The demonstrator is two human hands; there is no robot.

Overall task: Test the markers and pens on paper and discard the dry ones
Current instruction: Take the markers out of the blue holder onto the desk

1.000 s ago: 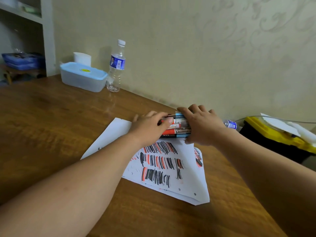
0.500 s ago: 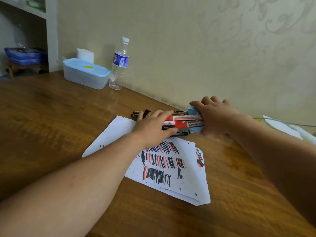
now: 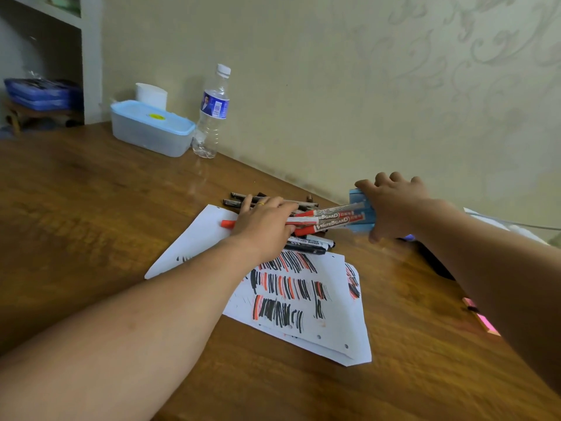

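Several red whiteboard markers lie in a bunch at the far edge of the scribbled white paper. My left hand lies over the bunch, with the markers coming out between its index finger and thumb. My right hand grips a light blue box that still covers the markers' right ends. Black whiteboard markers lie just below the red ones. Thin dark pens show beyond my left fingers. The paper carries rows of black and red test strokes.
The wooden table runs along a beige wall. At the back left stand a lidded plastic container, a white cup and a water bottle. Pink sticky notes and a dark object sit by the right edge.
My right hand has drawn the blue box to the right, baring more of the red markers. My left hand has stayed on the bunch, where pens and black markers now show.
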